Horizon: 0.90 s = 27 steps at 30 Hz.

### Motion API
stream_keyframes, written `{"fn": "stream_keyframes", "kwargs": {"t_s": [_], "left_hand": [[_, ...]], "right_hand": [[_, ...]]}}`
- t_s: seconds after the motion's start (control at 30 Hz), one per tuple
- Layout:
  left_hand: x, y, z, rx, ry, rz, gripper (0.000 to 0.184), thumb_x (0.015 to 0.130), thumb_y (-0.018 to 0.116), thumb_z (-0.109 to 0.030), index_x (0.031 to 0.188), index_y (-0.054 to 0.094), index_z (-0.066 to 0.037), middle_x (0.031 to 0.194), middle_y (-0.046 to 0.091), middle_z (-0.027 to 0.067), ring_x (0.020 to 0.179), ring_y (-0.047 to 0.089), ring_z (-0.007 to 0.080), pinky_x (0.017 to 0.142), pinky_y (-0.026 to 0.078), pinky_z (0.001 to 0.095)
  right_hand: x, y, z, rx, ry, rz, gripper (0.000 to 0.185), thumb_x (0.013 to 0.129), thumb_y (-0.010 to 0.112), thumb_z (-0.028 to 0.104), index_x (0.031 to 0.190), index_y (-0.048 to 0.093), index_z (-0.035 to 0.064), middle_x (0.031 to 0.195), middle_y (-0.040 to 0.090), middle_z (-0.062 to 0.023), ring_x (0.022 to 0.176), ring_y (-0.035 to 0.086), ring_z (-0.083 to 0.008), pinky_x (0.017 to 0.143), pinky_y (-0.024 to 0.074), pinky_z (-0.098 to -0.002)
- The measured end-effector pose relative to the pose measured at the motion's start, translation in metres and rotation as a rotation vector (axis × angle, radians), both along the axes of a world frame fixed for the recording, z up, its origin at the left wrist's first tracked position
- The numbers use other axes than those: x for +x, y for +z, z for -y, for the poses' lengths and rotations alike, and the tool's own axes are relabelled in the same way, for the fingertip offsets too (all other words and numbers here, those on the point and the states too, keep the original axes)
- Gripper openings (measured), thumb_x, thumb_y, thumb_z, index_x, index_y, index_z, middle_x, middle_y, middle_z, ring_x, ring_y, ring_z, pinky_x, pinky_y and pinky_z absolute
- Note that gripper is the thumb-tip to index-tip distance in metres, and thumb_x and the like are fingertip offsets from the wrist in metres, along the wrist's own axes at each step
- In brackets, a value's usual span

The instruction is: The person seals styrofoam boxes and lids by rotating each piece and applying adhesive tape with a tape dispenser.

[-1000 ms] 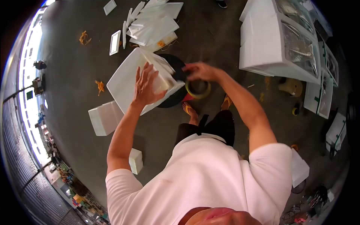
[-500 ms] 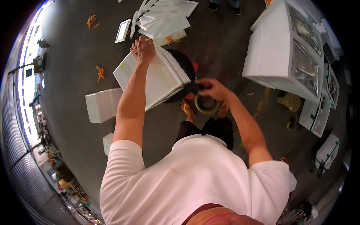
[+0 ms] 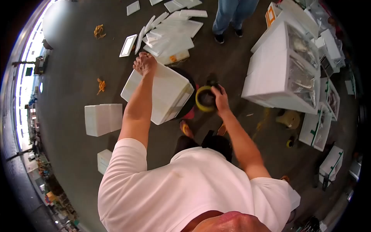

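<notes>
A white foam box [image 3: 158, 91] sits tilted on a dark round support [image 3: 189, 104], which it partly covers. My left hand [image 3: 145, 64] is closed over the box's far left edge, fingers curled and their tips hidden. To the right of the box, my right hand [image 3: 220, 99] grips a tape dispenser with a large roll of yellowish tape [image 3: 200, 103]. The dispenser is apart from the box and its dark head is blurred. A pale band, perhaps tape, shows along the box's right side.
White foam lids [image 3: 174, 38] lie piled ahead. A large stack of white boxes [image 3: 266, 73] stands at right, with clear-wrapped faces. Smaller white boxes [image 3: 102, 119] are at left. Another person's legs [image 3: 234, 17] stand beyond. Orange scraps [image 3: 101, 86] lie on the floor.
The tape dispenser in my right hand has moved away from the box's right side. The box appears turned and tipped, showing more of that side. The other person's legs show more fully.
</notes>
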<state>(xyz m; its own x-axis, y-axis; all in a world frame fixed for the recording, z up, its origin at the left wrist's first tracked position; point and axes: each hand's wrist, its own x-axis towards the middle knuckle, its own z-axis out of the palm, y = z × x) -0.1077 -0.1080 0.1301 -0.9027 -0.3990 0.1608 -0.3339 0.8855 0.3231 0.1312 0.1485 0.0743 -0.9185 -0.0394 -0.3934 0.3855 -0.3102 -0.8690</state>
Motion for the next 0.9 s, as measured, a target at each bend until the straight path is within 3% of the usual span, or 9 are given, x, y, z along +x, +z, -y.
{"fn": "stream_keyframes", "kwargs": {"t_s": [0.1, 0.13, 0.3, 0.33, 0.47, 0.57, 0.67, 0.77, 0.9], "left_hand": [[-0.007, -0.009, 0.005, -0.028, -0.015, -0.119, 0.026, 0.087, 0.051, -0.025, 0.106, 0.063, -0.011, 0.110, 0.063, 0.0134, 0.111, 0.054, 0.0307, 0.101, 0.033, 0.0436], [-0.012, -0.016, 0.012, -0.062, 0.030, -0.175, 0.027, 0.086, 0.053, -0.025, 0.106, 0.061, -0.010, 0.108, 0.063, 0.0133, 0.110, 0.054, 0.0308, 0.101, 0.033, 0.0436], [-0.002, -0.025, 0.018, 0.222, -0.178, -0.322, 0.056, 0.085, 0.066, -0.038, 0.131, 0.049, -0.011, 0.129, 0.054, 0.0178, 0.130, 0.041, 0.0362, 0.113, 0.022, 0.0509], [0.017, -0.008, 0.020, 0.507, -0.256, -0.414, 0.063, 0.082, 0.071, -0.033, 0.134, 0.046, -0.008, 0.134, 0.049, 0.0187, 0.131, 0.039, 0.0368, 0.113, 0.024, 0.0484], [0.138, 0.035, 0.090, 0.532, -0.150, -0.879, 0.060, 0.078, 0.076, -0.014, 0.130, 0.048, 0.000, 0.133, 0.049, 0.0191, 0.126, 0.045, 0.0342, 0.108, 0.033, 0.0439], [0.196, -0.001, 0.147, 1.196, 0.426, -0.434, 0.087, 0.089, 0.052, -0.060, 0.146, 0.031, 0.002, 0.149, 0.034, 0.0240, 0.137, 0.035, 0.0358, 0.112, 0.029, 0.0415], [0.192, -0.026, 0.154, 1.723, 0.414, -0.024, 0.090, 0.088, 0.039, -0.071, 0.149, 0.031, -0.004, 0.153, 0.030, 0.0190, 0.138, 0.034, 0.0329, 0.111, 0.029, 0.0412], [0.151, -0.083, 0.142, 1.880, 0.192, -0.115, 0.090, 0.089, 0.029, -0.076, 0.149, 0.034, -0.009, 0.151, 0.037, 0.0149, 0.136, 0.037, 0.0278, 0.109, 0.033, 0.0404], [0.130, -0.082, 0.153, 1.945, 0.164, -0.137, 0.083, 0.088, 0.027, -0.077, 0.137, 0.051, -0.015, 0.127, 0.060, 0.0103, 0.111, 0.060, 0.0226, 0.093, 0.050, 0.0436]], "right_hand": [[-0.051, -0.060, 0.085, 0.266, -0.929, -0.075, 0.055, 0.090, 0.065, 0.029, 0.127, 0.046, -0.0066, 0.104, 0.059, -0.0098, 0.090, 0.057, -0.0167, 0.084, 0.0471, -0.0317], [-0.044, -0.056, 0.100, 0.138, -0.957, 0.014, 0.052, 0.090, 0.066, 0.029, 0.127, 0.048, -0.0026, 0.109, 0.057, -0.0080, 0.093, 0.055, -0.0162, 0.083, 0.0459, -0.0300], [0.007, -0.002, 0.078, -0.130, -0.690, 0.103, 0.062, 0.091, 0.066, 0.032, 0.140, 0.042, 0.0031, 0.136, 0.049, -0.0120, 0.116, 0.054, -0.0245, 0.096, 0.0464, -0.0381], [0.011, 0.009, 0.055, -0.235, -0.673, 0.120, 0.059, 0.091, 0.066, 0.033, 0.137, 0.045, 0.0016, 0.133, 0.051, -0.0116, 0.114, 0.054, -0.0240, 0.098, 0.0451, -0.0372], [0.011, 0.071, -0.011, -0.389, -0.537, 0.135, 0.053, 0.092, 0.063, 0.034, 0.131, 0.052, 0.0003, 0.128, 0.057, -0.0111, 0.114, 0.056, -0.0257, 0.098, 0.0450, -0.0382], [-0.062, 0.036, -0.047, -0.357, -0.292, -0.027, 0.048, 0.092, 0.062, 0.032, 0.131, 0.053, 0.0038, 0.129, 0.056, -0.0100, 0.117, 0.056, -0.0258, 0.098, 0.0455, -0.0414], [-0.148, 0.084, 0.014, -0.388, -0.149, -0.062, 0.049, 0.086, 0.067, 0.036, 0.128, 0.056, 0.0124, 0.123, 0.061, -0.0118, 0.109, 0.059, -0.0320, 0.100, 0.0384, -0.0551], [-0.247, 0.070, 0.077, -0.181, 0.040, 0.105, 0.055, 0.086, 0.054, 0.056, 0.121, 0.056, 0.0144, 0.117, 0.060, -0.0219, 0.102, 0.059, -0.0360, 0.096, 0.0342, -0.0584], [-0.308, 0.009, 0.115, -0.500, 0.608, 0.331, 0.058, 0.084, 0.041, 0.066, 0.106, 0.054, 0.0146, 0.099, 0.057, -0.0252, 0.074, 0.055, -0.0327, 0.066, 0.0457, -0.0400]]}}
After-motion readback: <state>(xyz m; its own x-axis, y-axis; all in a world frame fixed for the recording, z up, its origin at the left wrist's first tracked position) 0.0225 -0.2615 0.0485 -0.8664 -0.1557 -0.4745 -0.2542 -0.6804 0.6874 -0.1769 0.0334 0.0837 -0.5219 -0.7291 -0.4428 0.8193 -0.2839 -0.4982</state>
